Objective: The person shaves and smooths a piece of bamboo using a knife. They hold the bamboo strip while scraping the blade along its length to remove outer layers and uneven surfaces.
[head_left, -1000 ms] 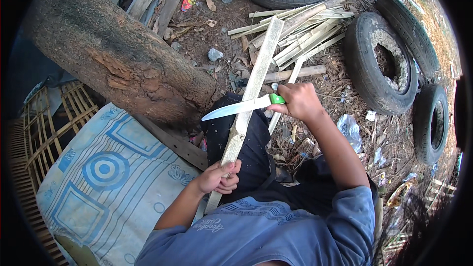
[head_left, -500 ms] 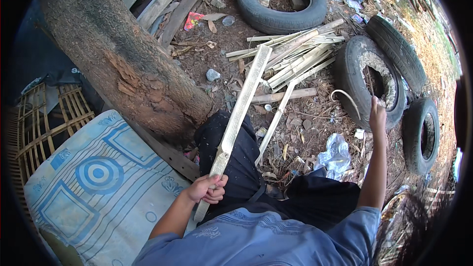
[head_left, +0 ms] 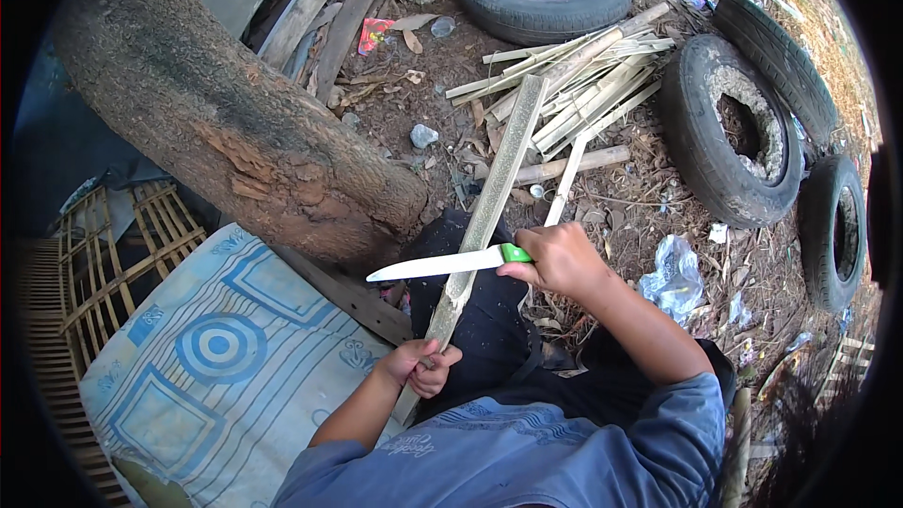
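Note:
My left hand [head_left: 419, 367] grips the near end of a long split bamboo slat [head_left: 489, 207] that slants up and away over my dark-trousered knee. My right hand [head_left: 555, 259] is closed on the green handle of a knife [head_left: 442, 264]. Its pale blade points left and lies across the slat about a third of the way up. A thinner bamboo strip [head_left: 564, 188] lies just beyond my right hand.
A thick tree trunk [head_left: 216, 122] leans across the upper left. A blue patterned cushion [head_left: 216, 348] lies on a bamboo platform [head_left: 103, 263] at left. A pile of bamboo strips [head_left: 574, 85], three old tyres [head_left: 734, 132] and a plastic bag [head_left: 673, 273] sit on the littered ground.
Half a second ago my right hand was flung out to the right, away from the slat. It has come back with the knife, and the blade lies across the slat again.

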The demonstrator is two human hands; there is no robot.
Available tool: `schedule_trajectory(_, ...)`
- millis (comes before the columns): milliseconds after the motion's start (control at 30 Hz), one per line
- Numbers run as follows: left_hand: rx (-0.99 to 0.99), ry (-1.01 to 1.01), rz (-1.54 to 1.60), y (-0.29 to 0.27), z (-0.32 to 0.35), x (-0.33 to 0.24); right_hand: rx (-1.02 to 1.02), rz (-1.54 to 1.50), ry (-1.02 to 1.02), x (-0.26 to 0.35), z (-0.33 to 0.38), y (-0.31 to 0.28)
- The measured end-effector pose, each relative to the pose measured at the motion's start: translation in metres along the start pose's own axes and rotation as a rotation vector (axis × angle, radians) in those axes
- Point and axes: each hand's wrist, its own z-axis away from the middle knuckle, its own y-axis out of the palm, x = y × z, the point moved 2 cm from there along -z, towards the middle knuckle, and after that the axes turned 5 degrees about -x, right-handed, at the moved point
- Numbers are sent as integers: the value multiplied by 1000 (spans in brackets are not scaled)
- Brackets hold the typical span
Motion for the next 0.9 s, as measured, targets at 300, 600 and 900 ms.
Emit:
schedule_trajectory(300, 237, -37, 179, -6, -9, 12, -421, 229, 699, -173, -42, -80)
schedule_trajectory(600, 55, 14, 74, -8, -9, 12, 73, -96, 154, -18, -1, -35)
schedule_trajectory(900, -31, 120, -1, -3, -9, 13, -19, 132, -35, -45, -16, 2)
